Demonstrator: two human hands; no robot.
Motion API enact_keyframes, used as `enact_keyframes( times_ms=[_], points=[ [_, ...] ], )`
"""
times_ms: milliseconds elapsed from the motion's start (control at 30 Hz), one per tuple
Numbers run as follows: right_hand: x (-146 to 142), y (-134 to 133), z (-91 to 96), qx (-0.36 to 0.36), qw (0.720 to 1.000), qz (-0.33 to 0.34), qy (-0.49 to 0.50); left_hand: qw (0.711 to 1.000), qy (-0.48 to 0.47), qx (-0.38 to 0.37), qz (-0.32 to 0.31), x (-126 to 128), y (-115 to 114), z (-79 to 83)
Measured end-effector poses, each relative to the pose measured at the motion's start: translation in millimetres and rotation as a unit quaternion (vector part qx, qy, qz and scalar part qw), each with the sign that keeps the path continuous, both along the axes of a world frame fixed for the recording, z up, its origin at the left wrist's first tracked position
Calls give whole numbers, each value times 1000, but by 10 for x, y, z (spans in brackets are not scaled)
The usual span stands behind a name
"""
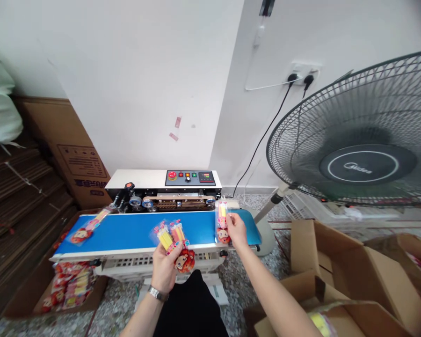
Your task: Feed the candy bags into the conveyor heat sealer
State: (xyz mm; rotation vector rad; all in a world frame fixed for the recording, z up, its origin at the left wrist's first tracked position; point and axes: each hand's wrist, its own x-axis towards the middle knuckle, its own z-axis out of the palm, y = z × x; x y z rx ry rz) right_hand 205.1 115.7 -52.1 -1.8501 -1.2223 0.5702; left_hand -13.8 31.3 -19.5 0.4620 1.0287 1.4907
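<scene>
A band sealing machine stands against the wall, a blue conveyor belt running along its front. My left hand is closed on several clear candy packets with yellow and pink sticks and a red-haired cartoon head, fanned out over the belt's front edge. Near the belt's right end, my right hand pinches one upright packet, its top beside the sealing slot. Another packet lies slanted at the belt's left end.
Below the belt's left end, a cardboard box holds many packets. A large fan stands at right, above open cartons. Flattened cardboard is stacked at left. Power cords run down the wall.
</scene>
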Motion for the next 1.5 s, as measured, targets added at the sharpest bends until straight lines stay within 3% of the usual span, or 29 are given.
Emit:
enact_keyframes(
  times_ms=[133,300,367,433,533,600,700,800,933,1067,1200,1333,1433,1500],
  points=[
    [210,268,-55,-55,995,-10,-81,1000,2,-3,-17,8,-31,-39],
    [-9,384,-1,-64,993,40,-96,999,9,-7,-32,58,-27,-33],
    [-153,287,60,-38,993,73,-85,999,13,-6,-35,64,-14,-17],
    [-310,95,151,7,988,154,-14,999,17,-4,-39,69,0,4],
    [-544,-271,310,45,938,316,138,999,24,12,-42,98,15,37],
    [-663,-461,380,39,917,354,182,998,25,26,-45,128,19,57],
    [-697,-532,359,41,926,295,233,997,21,37,-59,153,13,72],
    [-494,-353,213,78,948,168,260,997,27,17,-64,120,1,54],
    [-43,18,17,27,997,0,77,998,37,-3,-55,56,-18,-4],
    [152,294,-68,-19,1000,-21,-3,996,58,3,-64,57,-27,-31],
    [8,396,-54,-32,999,18,-20,996,60,18,-60,70,-18,-6],
    [-262,167,74,20,992,123,30,998,48,2,-49,82,-9,48],
    [-491,-195,242,55,945,274,173,998,31,13,-53,123,-5,74],
    [-622,-410,337,45,912,335,232,997,22,28,-66,157,-3,73]
  ],
)
